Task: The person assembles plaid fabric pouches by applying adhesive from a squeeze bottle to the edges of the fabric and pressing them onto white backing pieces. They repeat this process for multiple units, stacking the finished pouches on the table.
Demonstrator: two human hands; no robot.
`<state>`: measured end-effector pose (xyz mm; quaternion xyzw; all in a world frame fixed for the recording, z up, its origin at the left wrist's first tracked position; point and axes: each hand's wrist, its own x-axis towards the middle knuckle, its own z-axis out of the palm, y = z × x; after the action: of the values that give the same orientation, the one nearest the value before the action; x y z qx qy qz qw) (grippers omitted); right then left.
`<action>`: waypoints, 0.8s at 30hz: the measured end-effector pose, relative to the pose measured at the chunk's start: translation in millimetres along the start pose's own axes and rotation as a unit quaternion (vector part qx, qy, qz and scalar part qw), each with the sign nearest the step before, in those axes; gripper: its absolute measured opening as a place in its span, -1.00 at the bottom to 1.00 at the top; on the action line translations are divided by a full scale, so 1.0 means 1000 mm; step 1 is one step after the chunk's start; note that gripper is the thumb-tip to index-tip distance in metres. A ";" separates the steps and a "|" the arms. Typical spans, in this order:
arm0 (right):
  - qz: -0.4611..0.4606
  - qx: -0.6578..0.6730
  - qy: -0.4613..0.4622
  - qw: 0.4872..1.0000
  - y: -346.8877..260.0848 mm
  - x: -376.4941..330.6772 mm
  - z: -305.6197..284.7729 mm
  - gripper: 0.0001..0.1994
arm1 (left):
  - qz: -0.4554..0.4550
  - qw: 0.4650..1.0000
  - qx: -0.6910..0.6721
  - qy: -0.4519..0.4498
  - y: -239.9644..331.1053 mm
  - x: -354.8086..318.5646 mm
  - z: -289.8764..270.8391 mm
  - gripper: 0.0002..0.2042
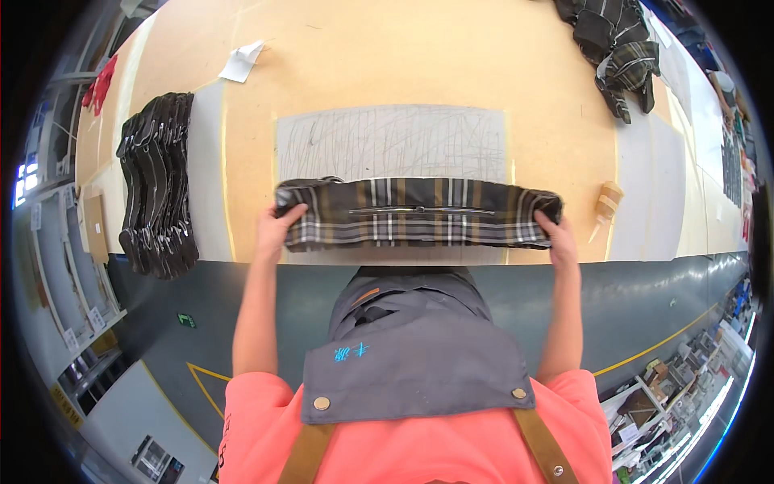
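Observation:
A folded dark plaid garment (pixel 419 212) with a metal zipper lies stretched flat along the near edge of a tan worktable (pixel 387 64). My left hand (pixel 276 228) grips its left end, fingers curled over the fabric. My right hand (pixel 558 235) grips its right end the same way. The garment partly rests on a grey scratched cutting mat (pixel 391 141) set into the tabletop.
A row of black hangers (pixel 157 185) lies at the table's left. More plaid garments (pixel 617 44) are piled at the far right. A white paper scrap (pixel 242 62) sits far left; a small wooden tool (pixel 606 202) lies right of my right hand. Grey floor below.

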<state>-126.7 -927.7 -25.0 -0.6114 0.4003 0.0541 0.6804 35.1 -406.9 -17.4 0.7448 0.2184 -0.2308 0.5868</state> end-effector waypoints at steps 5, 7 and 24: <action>-0.016 -0.062 0.039 0.997 0.023 0.009 0.022 -0.56 | 0.038 0.994 0.071 0.079 -0.051 0.002 0.011 -0.50; -0.030 -0.057 0.001 0.998 0.028 0.016 0.014 -0.42 | 0.065 0.986 0.098 0.116 -0.095 0.019 0.005 -0.28; -0.225 -0.148 -0.140 0.953 -0.167 -0.148 0.158 -0.31 | 0.622 0.755 0.190 -0.080 0.067 -0.147 0.167 0.03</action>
<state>-56.8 -768.7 186.7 -0.7658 0.1408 0.0433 0.6259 -56.6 -592.1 88.1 0.7918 -0.3888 0.0895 0.4624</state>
